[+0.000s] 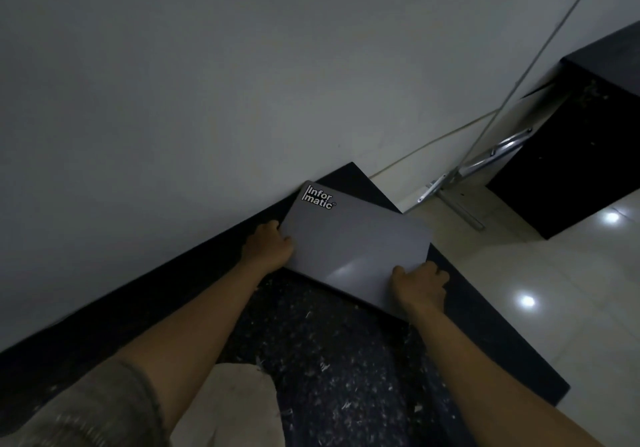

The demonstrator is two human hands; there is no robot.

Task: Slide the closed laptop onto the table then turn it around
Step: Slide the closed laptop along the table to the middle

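A closed grey laptop (pixel 353 249) with a white "Informatic" sticker near its far corner lies flat on a dark speckled table (pixel 332 360), close to the wall. Its right corner sticks out past the table's far edge over the floor. My left hand (pixel 268 246) grips the laptop's left edge, thumb on the lid. At the near right corner, my right hand (pixel 420 285) holds the laptop with its thumb on top and fingers curled around the edge.
A white wall (pixel 242 83) runs along the table's left side. A pale cloth-covered lump (pixel 239 405) sits on the table near me. Glossy light floor tiles (pixel 554 291) lie to the right, with a glass door's metal hinge (pixel 446 183) and a black cabinet (pixel 571 156) beyond.
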